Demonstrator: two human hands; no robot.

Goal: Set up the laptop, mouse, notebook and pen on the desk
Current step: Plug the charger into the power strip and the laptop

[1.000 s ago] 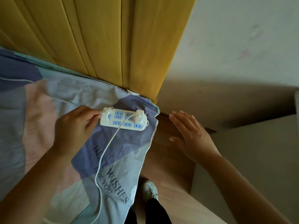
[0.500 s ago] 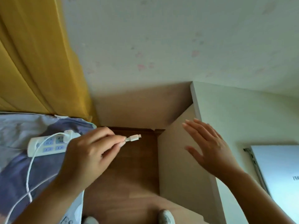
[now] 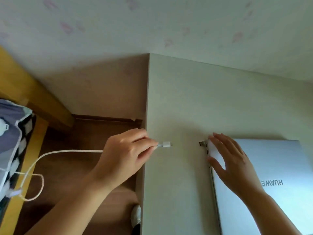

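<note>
**One cable, one laptop, two hands**

At mid-left of the frame, one white cable (image 3: 67,151) runs to the left hand (image 3: 123,156), whose fingers pinch it just behind its one plug (image 3: 165,144). On the pale counter (image 3: 177,107) at lower right, the right hand (image 3: 232,165) rests with straight, released fingers on the one closed laptop (image 3: 279,160).

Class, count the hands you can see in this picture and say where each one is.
2. The left hand pinches the cable near its plug, over the desk's left edge. The right hand rests flat on the closed laptop.
</note>
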